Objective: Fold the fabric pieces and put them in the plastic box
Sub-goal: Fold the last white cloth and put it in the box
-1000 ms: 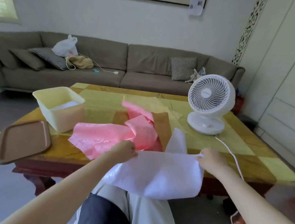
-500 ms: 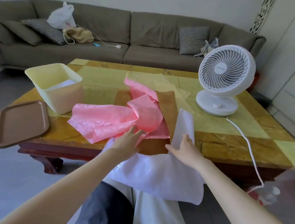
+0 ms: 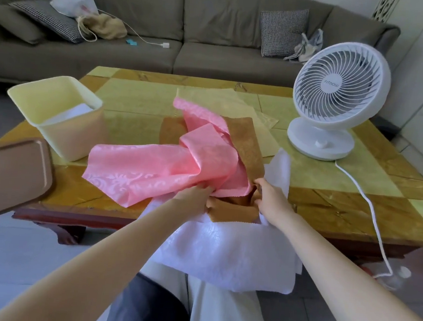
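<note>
A white fabric piece (image 3: 225, 253) hangs from the table's near edge onto my lap. On top of it lies a brown fabric piece (image 3: 242, 147), its near end pulled toward me. My left hand (image 3: 194, 197) grips that brown end at its left side, under the crumpled pink fabric piece (image 3: 153, 170). My right hand (image 3: 270, 201) grips the brown end at its right side. A pale yellow fabric piece (image 3: 225, 102) lies flat further back. The cream plastic box (image 3: 79, 136) stands at the table's left, with white fabric inside it.
A brown lid (image 3: 9, 173) overhangs the table's near left corner. A white desk fan (image 3: 338, 99) stands at the right, its cord (image 3: 369, 212) trailing over the wooden table (image 3: 342, 205) to the floor. A grey sofa (image 3: 191, 30) runs along the back.
Both hands let go of the white fabric's top edge, reached forward onto the table and took hold of the brown fabric's near end. The view tilted down and closer.
</note>
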### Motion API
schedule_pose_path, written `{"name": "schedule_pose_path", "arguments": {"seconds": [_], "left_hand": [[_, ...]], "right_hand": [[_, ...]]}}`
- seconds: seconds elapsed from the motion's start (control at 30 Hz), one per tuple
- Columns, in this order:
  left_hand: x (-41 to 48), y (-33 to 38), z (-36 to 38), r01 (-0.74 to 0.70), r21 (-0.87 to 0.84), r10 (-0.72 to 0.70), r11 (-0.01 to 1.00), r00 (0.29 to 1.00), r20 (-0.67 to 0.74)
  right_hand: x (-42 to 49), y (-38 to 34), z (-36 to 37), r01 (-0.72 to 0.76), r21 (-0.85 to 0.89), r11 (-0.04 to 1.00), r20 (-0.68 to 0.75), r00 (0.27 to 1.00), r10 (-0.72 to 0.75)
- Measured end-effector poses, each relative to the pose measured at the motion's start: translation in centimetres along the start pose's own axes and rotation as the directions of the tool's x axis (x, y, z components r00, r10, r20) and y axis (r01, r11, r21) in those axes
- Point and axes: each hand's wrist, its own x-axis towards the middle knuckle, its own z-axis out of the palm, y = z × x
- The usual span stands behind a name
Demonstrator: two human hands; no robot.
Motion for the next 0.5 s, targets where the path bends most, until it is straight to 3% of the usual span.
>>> {"name": "schedule_pose_path", "arguments": {"seconds": [0.07,0.3,0.4,0.5], "left_hand": [[1.5,-0.5,-0.3,0.023,0.062,-0.021,0.998,1.0,-0.023],[6.0,-2.3,-1.6,0.185,0.041,-0.179,0.982,0.976,-0.122],[5.8,-1.0,-1.3,0.208,0.049,-0.193,0.977,0.957,-0.217],[4.2,0.3,-0.4,0.095,-0.033,-0.1,0.995,0.922,-0.375]], "right_hand": [[1.9,-0.1,-0.1,-0.013,0.013,1.0,-0.044,0.999,0.014],[7.9,-1.9,-3.4,0.015,0.094,0.995,-0.188,0.982,0.003],[7.4,-2.6,-3.8,-0.009,0.12,0.993,-0.134,0.991,0.025],[5.1,-2.6,-2.7,-0.07,-0.016,0.997,0.028,0.997,0.07]]}}
